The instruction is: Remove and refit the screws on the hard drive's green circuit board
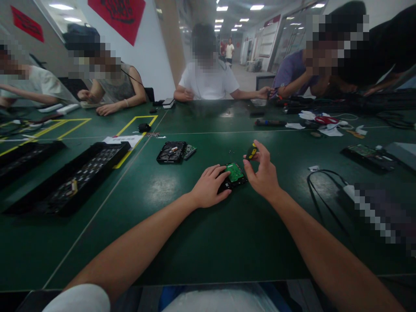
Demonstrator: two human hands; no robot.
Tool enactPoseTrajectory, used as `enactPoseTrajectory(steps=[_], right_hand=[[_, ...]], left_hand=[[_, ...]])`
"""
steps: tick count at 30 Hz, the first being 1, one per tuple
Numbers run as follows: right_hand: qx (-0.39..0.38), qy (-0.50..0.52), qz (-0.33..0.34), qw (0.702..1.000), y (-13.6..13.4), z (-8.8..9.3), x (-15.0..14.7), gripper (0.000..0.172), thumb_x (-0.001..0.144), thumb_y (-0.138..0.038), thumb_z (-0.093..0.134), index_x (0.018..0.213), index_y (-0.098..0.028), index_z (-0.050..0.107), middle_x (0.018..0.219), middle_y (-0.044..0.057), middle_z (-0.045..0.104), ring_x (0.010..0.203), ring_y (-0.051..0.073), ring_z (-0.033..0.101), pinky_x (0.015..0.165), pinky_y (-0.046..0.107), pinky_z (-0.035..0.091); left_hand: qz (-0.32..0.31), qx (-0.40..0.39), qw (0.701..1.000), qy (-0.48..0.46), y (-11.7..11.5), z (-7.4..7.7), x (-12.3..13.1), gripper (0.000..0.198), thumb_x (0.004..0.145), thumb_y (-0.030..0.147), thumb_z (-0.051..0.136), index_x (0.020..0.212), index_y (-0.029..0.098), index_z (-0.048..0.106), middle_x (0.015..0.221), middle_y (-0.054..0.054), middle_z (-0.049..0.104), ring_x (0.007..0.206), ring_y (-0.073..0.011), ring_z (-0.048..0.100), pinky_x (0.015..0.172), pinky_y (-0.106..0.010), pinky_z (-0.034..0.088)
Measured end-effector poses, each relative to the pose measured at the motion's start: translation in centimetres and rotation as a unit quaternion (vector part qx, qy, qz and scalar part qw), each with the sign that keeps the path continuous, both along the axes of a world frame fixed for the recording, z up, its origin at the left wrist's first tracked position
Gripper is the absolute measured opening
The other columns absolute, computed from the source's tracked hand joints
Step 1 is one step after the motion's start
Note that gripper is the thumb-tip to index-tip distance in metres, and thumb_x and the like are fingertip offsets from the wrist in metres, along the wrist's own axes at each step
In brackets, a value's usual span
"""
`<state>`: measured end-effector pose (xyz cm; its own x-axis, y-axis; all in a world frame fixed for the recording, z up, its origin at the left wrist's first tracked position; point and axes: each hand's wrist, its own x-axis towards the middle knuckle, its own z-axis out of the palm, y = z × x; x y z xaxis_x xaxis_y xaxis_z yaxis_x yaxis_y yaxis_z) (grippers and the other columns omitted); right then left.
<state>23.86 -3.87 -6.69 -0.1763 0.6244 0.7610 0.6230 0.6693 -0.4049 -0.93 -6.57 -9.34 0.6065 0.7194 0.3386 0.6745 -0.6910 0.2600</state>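
Observation:
A hard drive [238, 183] lies on the green table in front of me, its green circuit board [234, 172] facing up. My left hand [212, 184] holds it from the left, with the fingers over the board and the thumb at the near edge. Just right of the drive, my right hand [262, 171] is closed around a black and yellow screwdriver [251, 151], held upright. The screwdriver's tip is hidden or too thin to make out. A few tiny screws [231, 152] lie on the table beyond the drive.
To the left are another hard drive [171, 152], a loose circuit board [189, 151] and long black trays [81, 177]. On the right lie a black cable [312, 186] and a device with an exposed board [367, 157]. Several people sit across the table [169, 242].

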Motion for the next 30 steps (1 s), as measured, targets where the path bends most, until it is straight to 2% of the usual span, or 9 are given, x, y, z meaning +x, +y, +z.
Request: enactPoseTrajectory(steps=[3, 9, 15, 18, 23, 30], right_hand=[[0.007, -0.009, 0.002, 1.0, -0.13, 0.16, -0.1, 0.072, 0.104, -0.032, 0.058, 0.168, -0.034, 0.024, 0.162, 0.014, 0.051, 0.114, 0.029, 0.074, 0.102, 0.054, 0.063], [0.025, -0.022, -0.005, 0.999, -0.26, 0.45, -0.23, 0.07, 0.103, -0.03, 0.06, 0.166, -0.033, 0.029, 0.155, 0.012, 0.057, 0.117, 0.03, 0.071, 0.105, 0.055, 0.061], [-0.009, 0.009, 0.019, 1.0, 0.06, -0.06, -0.01, 0.073, 0.104, -0.028, 0.055, 0.169, -0.032, 0.021, 0.165, 0.015, 0.046, 0.115, 0.029, 0.073, 0.103, 0.055, 0.062], [-0.008, 0.011, 0.022, 1.0, 0.09, -0.1, 0.01, 0.075, 0.103, -0.031, 0.057, 0.169, -0.032, 0.021, 0.163, 0.015, 0.048, 0.113, 0.028, 0.074, 0.103, 0.054, 0.062], [0.026, -0.009, -0.016, 0.999, -0.09, 0.33, -0.09, 0.071, 0.102, -0.039, 0.064, 0.165, -0.034, 0.032, 0.153, 0.012, 0.059, 0.11, 0.03, 0.072, 0.101, 0.056, 0.063], [-0.009, -0.001, 0.012, 1.0, -0.34, 0.42, -0.21, 0.072, 0.106, -0.031, 0.053, 0.17, -0.034, 0.019, 0.153, 0.013, 0.06, 0.113, 0.029, 0.074, 0.104, 0.056, 0.061]], left_hand=[[0.0, 0.001, 1.0, 0.003, 0.0, 0.01, 0.02, 0.069, 0.096, 0.052, 0.067, 0.155, 0.018, 0.052, 0.162, -0.017, 0.048, 0.155, -0.0399, 0.04, 0.129, -0.061, 0.033], [0.0, 0.004, 1.0, 0.005, 0.06, -0.03, 0.02, 0.069, 0.097, 0.053, 0.066, 0.155, 0.017, 0.053, 0.162, -0.017, 0.048, 0.154, -0.0396, 0.04, 0.129, -0.061, 0.034], [0.001, 0.002, 1.0, 0.006, -0.06, 0.14, 0.02, 0.068, 0.097, 0.051, 0.066, 0.155, 0.017, 0.053, 0.161, -0.017, 0.049, 0.154, -0.0398, 0.04, 0.129, -0.06, 0.034], [0.002, 0.001, 1.0, 0.008, -0.11, 0.22, 0.04, 0.069, 0.097, 0.052, 0.066, 0.155, 0.016, 0.053, 0.161, -0.018, 0.049, 0.154, -0.04, 0.04, 0.129, -0.06, 0.034], [0.0, -0.001, 1.0, 0.002, -0.04, 0.14, 0.01, 0.069, 0.097, 0.052, 0.066, 0.155, 0.019, 0.052, 0.162, -0.017, 0.049, 0.155, -0.0402, 0.04, 0.128, -0.062, 0.034], [0.002, 0.002, 1.0, 0.004, -0.05, 0.09, 0.05, 0.069, 0.097, 0.052, 0.066, 0.155, 0.018, 0.053, 0.162, -0.018, 0.049, 0.154, -0.0401, 0.04, 0.129, -0.061, 0.034]])
